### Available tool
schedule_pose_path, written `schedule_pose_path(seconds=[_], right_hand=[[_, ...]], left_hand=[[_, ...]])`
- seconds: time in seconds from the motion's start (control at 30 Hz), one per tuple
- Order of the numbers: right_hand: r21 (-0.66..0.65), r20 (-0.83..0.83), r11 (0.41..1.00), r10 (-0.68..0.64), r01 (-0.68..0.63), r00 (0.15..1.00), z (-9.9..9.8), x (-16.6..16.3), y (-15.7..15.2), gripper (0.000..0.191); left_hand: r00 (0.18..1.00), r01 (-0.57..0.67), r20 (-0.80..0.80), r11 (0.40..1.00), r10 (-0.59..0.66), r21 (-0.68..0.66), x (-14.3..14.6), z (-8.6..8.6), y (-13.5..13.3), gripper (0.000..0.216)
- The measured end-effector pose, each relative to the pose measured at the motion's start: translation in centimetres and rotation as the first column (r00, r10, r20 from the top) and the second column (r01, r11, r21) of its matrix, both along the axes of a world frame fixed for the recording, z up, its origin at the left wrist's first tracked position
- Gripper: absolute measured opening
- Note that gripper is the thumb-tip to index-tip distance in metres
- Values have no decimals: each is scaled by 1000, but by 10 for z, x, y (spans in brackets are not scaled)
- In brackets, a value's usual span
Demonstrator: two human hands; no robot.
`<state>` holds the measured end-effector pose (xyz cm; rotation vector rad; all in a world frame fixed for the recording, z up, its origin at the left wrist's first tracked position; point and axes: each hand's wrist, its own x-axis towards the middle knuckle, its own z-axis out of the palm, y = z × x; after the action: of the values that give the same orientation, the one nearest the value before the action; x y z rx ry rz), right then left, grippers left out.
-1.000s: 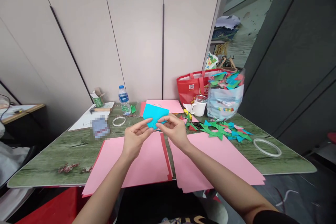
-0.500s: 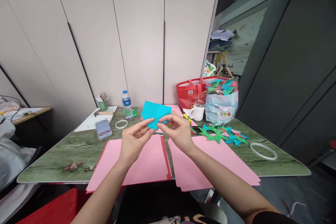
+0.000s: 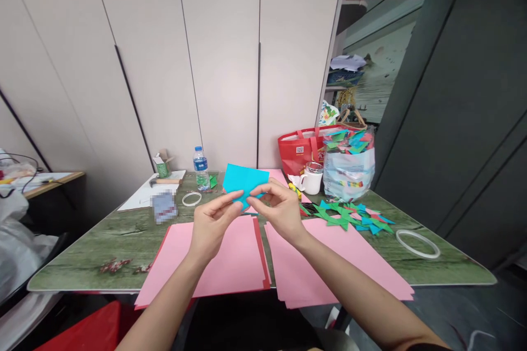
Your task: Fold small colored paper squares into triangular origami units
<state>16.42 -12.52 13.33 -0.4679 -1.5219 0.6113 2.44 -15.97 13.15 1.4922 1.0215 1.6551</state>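
A small piece of bright blue paper [image 3: 246, 178] is held up above the table between my two hands. Its top edge is straight, and its lower part narrows where folds meet near my fingertips. My left hand [image 3: 214, 225] pinches the lower left of the paper between thumb and fingers. On the other side my right hand [image 3: 280, 208] pinches the lower right edge, its thumb close to the left one. Below my hands lie two stacks of pink paper, the left stack [image 3: 230, 258] with red sheets under it and the right stack [image 3: 329, 269] beside it.
Folded green, blue and pink paper pieces [image 3: 341, 214] lie at the right, near a white ring [image 3: 418, 244]. Behind stand a white mug [image 3: 312, 180], a stuffed plastic bag [image 3: 349, 170] and a red bag [image 3: 298, 153]. A water bottle [image 3: 201, 167] and a hammer [image 3: 164, 181] are at the left.
The whole view has tilted slightly upward, so the table sits a little lower. Both hands keep their pinch on the blue paper, with hardly any shift in grip.
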Motion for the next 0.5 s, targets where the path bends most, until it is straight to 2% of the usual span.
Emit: schedule_pose_path(seconds=[0.17, 0.3, 0.5], right_hand=[[-118, -32, 991, 54, -57, 998, -16, 0, 19, 7], [-259, -120, 956, 107, -135, 987, -26, 0, 33, 17], [-313, -176, 923, 177, -225, 968, -24, 3, 33, 30]], left_hand=[[999, 28, 46, 999, -27, -35, 2, -17, 24, 30], [997, 46, 67, 996, -41, -76, 1, -28, 39, 26], [1000, 12, 11, 999, -11, -43, 1, -26, 35, 19]])
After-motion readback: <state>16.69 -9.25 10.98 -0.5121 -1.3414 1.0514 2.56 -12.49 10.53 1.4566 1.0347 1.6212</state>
